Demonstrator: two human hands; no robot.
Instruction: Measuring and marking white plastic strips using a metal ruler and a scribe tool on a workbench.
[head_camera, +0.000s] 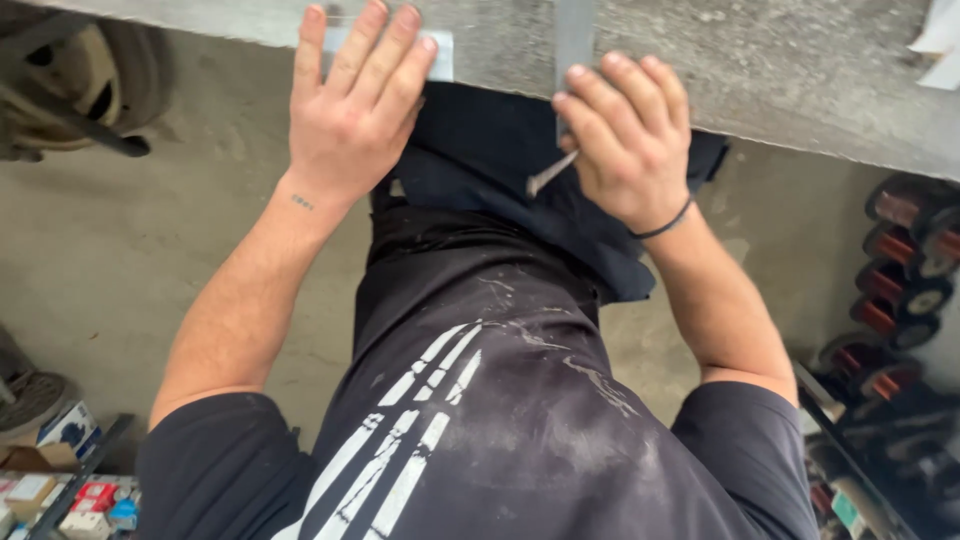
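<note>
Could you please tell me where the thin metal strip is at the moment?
In the head view, the thin metal strip lies on the grey workbench at top centre, its near end under the right hand, to the right of the left hand.

Your black short-sleeved cotton shirt carries white slanted stripes and pale dusty smears, and a thin black elastic band rings your right wrist while a small dark tattoo mark sits on your left. The rough grey concrete desk holds a pale grey flat sheet and a silvery metal strip. Copper-red wire spools with black rims stand beside the dull grey concrete floor.
</note>
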